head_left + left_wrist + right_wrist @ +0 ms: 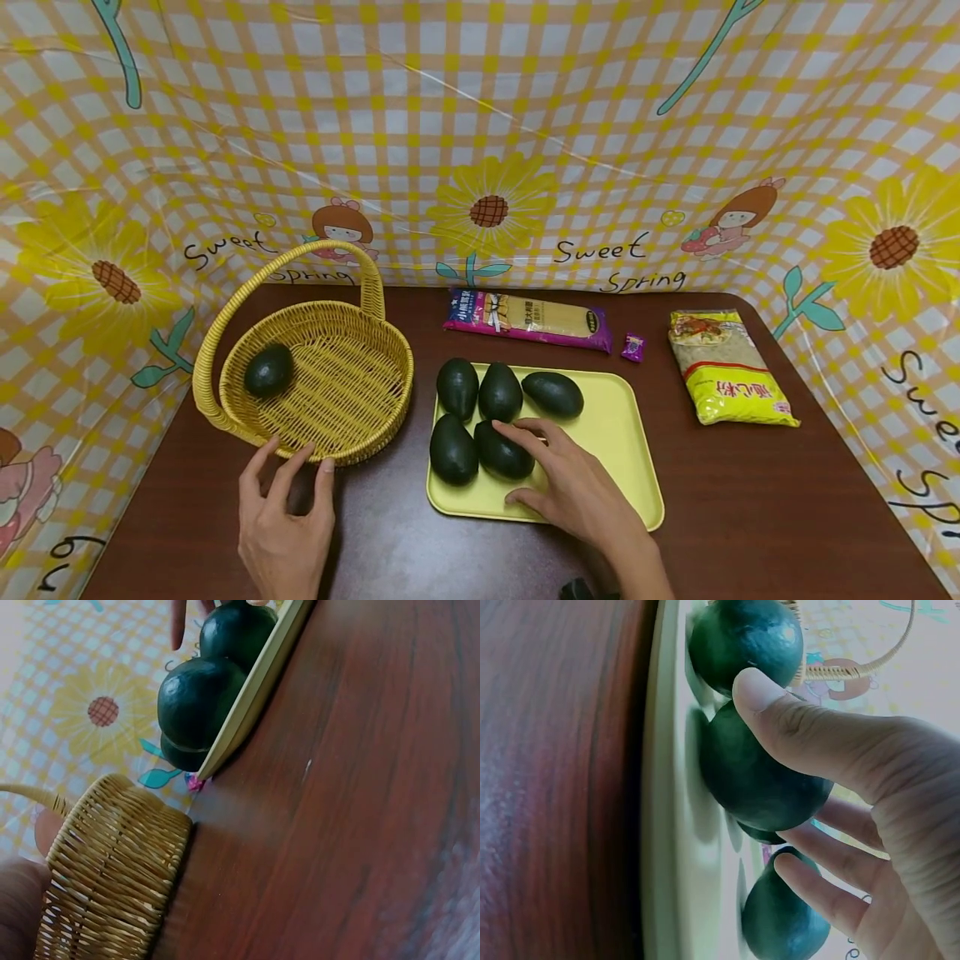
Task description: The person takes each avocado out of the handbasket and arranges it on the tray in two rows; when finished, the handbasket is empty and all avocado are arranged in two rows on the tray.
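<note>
In the head view my left hand (288,517) is at the near rim of the yellow wicker basket (397,400). In the left wrist view its thumb is against the basket's outer wall, with a finger across the rim. One dark green avocado (268,371) lies inside, at the left. My right hand (573,483) reaches over the front-right avocado (761,769) on the yellow tray (622,467). The index fingertip lies over this avocado's top, while the thumb is spread out on its near side. Several more avocados (453,450) sit around it on the tray.
Behind the tray lies a long noodle packet (528,319), with a small purple wrapped piece (632,347) beside it. A yellow bag (731,367) is at the right of the brown table (720,508). The basket's tall handle (251,287) arches over its left side.
</note>
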`<act>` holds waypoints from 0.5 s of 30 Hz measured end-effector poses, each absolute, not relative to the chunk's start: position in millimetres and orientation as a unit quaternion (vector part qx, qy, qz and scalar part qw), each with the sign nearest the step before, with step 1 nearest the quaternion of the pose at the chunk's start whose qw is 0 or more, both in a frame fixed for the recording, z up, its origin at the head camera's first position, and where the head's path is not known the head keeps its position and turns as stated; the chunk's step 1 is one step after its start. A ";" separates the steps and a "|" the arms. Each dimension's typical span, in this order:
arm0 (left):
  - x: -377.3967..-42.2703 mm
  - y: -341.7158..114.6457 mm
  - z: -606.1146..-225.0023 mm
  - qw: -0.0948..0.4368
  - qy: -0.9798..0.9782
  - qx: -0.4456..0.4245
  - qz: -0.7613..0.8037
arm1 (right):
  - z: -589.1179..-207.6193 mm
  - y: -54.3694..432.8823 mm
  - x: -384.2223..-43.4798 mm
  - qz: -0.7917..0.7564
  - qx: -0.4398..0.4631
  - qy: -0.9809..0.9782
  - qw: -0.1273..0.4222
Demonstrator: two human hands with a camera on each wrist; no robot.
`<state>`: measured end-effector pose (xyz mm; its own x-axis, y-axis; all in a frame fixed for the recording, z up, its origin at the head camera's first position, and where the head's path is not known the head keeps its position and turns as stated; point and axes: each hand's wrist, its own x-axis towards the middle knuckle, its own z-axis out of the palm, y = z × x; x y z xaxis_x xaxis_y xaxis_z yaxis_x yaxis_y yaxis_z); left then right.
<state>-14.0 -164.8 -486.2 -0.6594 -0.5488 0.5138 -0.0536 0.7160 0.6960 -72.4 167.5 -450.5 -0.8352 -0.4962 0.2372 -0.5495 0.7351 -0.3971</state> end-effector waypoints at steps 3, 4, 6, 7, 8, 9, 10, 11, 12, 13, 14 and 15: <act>-14.0 -164.9 -486.1 0.370 -0.850 0.179 -0.331 | -448.1 167.9 -71.6 0.230 0.283 -0.929 0.066; -14.0 -164.9 -486.1 0.369 -0.850 0.178 -0.330 | -447.3 167.9 -71.5 0.229 0.284 -0.929 0.068; -14.0 -164.9 -485.9 0.367 -0.851 0.178 -0.330 | -445.8 167.9 -71.5 0.229 0.286 -0.928 0.071; -14.0 -164.9 -485.9 0.367 -0.851 0.178 -0.331 | -445.0 167.7 -71.7 0.230 0.288 -0.927 0.072; -14.0 -164.9 -485.8 0.366 -0.851 0.178 -0.331 | -444.2 167.5 -72.0 0.230 0.289 -0.926 0.074; -14.1 -165.0 -485.7 0.366 -0.851 0.178 -0.332 | -443.3 167.1 -72.3 0.230 0.291 -0.925 0.076; -14.2 -165.0 -485.8 0.365 -0.851 0.179 -0.332 | -442.5 166.5 -72.7 0.231 0.293 -0.925 0.078; -14.3 -165.1 -485.9 0.365 -0.851 0.178 -0.333 | -441.5 165.8 -73.1 0.232 0.296 -0.923 0.080; -14.5 -165.2 -485.9 0.365 -0.851 0.179 -0.333 | -440.6 164.9 -73.6 0.233 0.299 -0.922 0.083; -14.6 -165.3 -485.9 0.365 -0.850 0.178 -0.334 | -439.5 163.7 -74.3 0.233 0.303 -0.920 0.086; -14.8 -165.5 -485.9 0.366 -0.850 0.178 -0.334 | -438.2 162.3 -75.0 0.233 0.306 -0.919 0.090; -15.0 -165.7 -486.0 0.367 -0.850 0.177 -0.334 | -436.9 160.7 -75.7 0.233 0.310 -0.917 0.094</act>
<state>-15.0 -165.7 -486.0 -0.6676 -0.5469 0.5052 -0.0565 0.7138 0.6980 -75.7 160.7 -436.9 -0.7900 -0.5248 0.3170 -0.6125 0.6987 -0.3698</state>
